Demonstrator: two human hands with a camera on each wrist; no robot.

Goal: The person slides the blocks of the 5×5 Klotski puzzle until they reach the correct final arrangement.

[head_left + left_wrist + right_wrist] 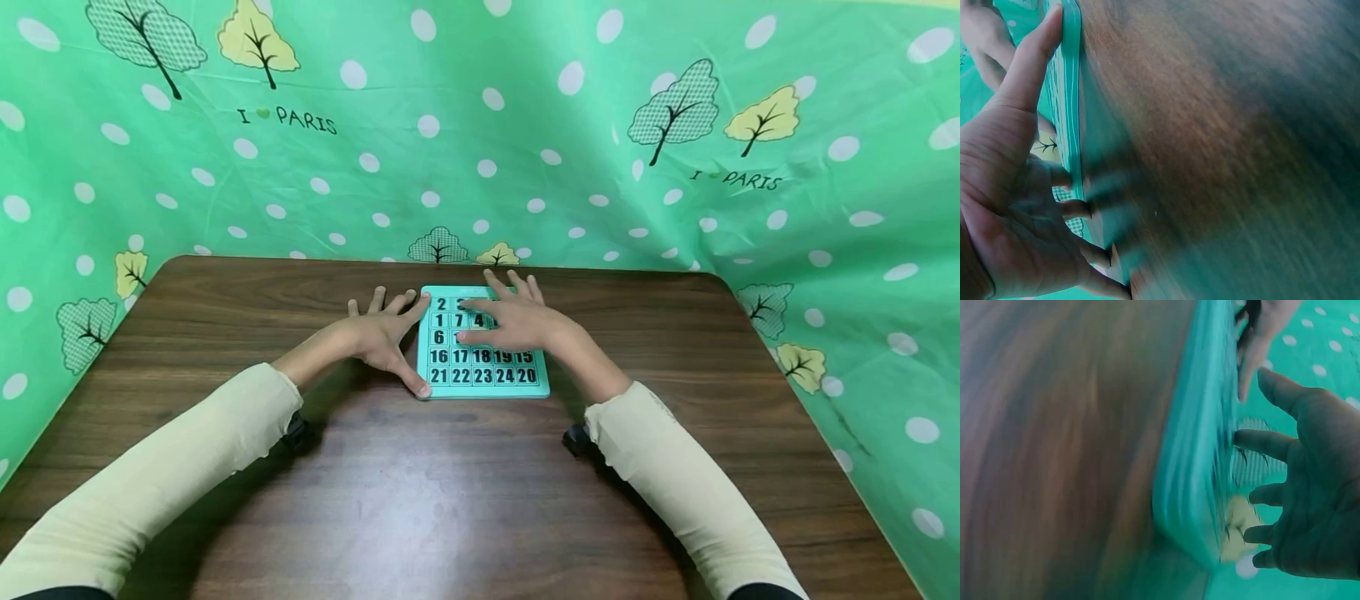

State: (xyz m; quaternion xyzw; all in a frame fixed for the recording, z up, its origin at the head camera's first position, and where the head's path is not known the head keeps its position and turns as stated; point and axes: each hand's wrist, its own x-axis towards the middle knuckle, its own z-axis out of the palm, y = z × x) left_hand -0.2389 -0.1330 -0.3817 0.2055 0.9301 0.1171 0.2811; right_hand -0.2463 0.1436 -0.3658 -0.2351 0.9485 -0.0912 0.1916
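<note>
A teal number slide puzzle point(482, 367) with black-numbered square tiles lies flat on the table. My left hand point(381, 337) is at its left side with fingers spread. The thumb touches the lower left corner and the index finger reaches the upper left edge. In the left wrist view that thumb point(1032, 62) lies straight along the puzzle's rim point(1071, 81). Over the upper right tiles is my right hand point(517, 321), fingers extended and apart. Its index finger and thumb point left across the tiles, some of which it hides. In the right wrist view the index fingertip point(1244, 439) appears near the puzzle's face.
The brown wooden table point(450, 500) extends around the puzzle. A green cloth point(480, 125) with white dots and printed trees hangs behind and along both sides. Dark wrist devices point(577, 440) sit under the pale sleeves point(675, 475).
</note>
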